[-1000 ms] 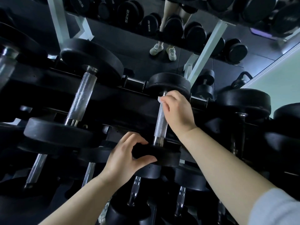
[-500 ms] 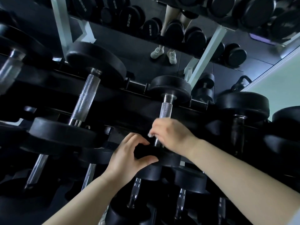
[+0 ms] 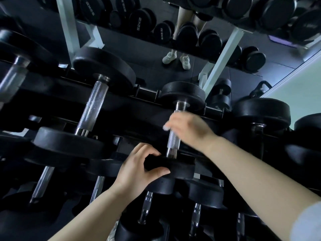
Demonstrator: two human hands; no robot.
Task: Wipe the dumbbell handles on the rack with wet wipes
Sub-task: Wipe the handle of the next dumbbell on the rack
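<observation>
A black dumbbell lies on the rack in the middle, its knurled chrome handle [image 3: 173,140] running between a far head [image 3: 182,94] and a near head [image 3: 175,166]. My right hand [image 3: 189,131] is wrapped around the upper half of that handle and is blurred; a small white bit of wet wipe [image 3: 165,127] shows at its fingertips. My left hand [image 3: 140,169] grips the near head, fingers over its top edge and thumb under it.
A larger dumbbell [image 3: 92,105] lies to the left, another [image 3: 260,113] to the right, and smaller ones on the tier below [image 3: 196,220]. A mirror behind shows white rack posts [image 3: 220,61], more dumbbells and a person's legs and white shoes [image 3: 175,57].
My right hand slid down the handle to its near end, then back up to the upper half. My left hand stayed on the near head.
</observation>
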